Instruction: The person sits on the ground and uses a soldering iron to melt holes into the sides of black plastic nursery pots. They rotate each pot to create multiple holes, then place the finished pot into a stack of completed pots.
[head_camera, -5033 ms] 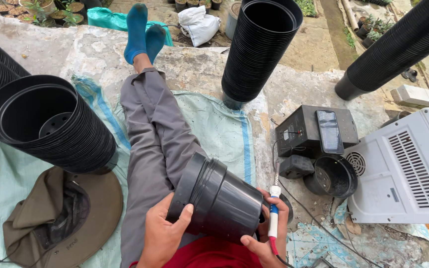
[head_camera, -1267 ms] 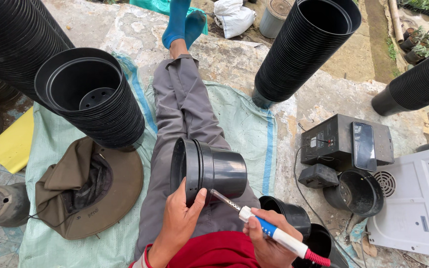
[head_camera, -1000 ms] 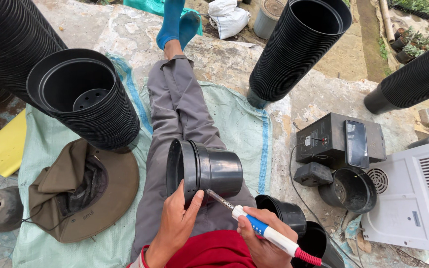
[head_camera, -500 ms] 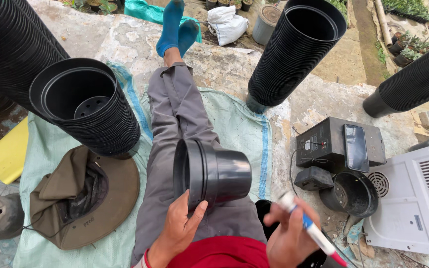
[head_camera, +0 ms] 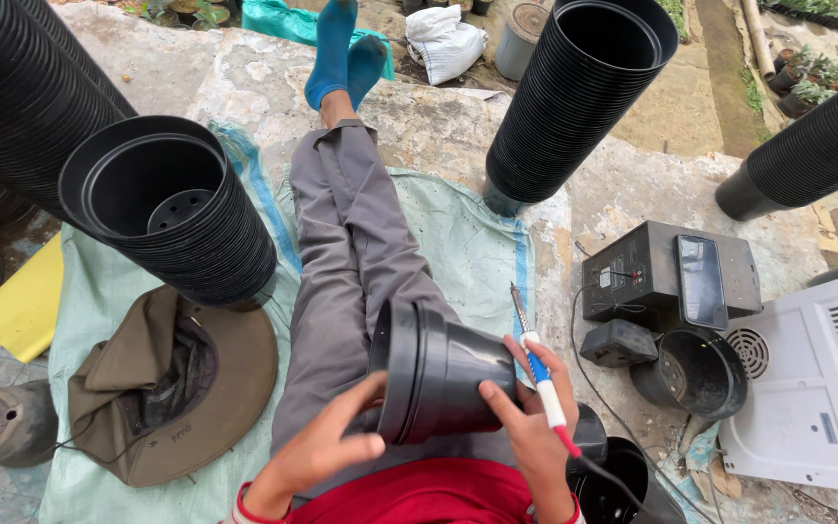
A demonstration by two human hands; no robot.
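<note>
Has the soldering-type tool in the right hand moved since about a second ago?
Yes. The tool in the right hand has swung off the black pot; its tip, which touched the pot's wall, now points up and away, toward the grey trouser legs.

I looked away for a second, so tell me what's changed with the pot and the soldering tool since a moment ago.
The right hand has brought the soldering tool back from the side; its tip now points up, away from the black pot, and the fingers rest on the pot's base end. Earlier the tip was at the pot. The left hand keeps its grip on the rim end. The pot stacks, hat and speaker box stayed put.
</note>
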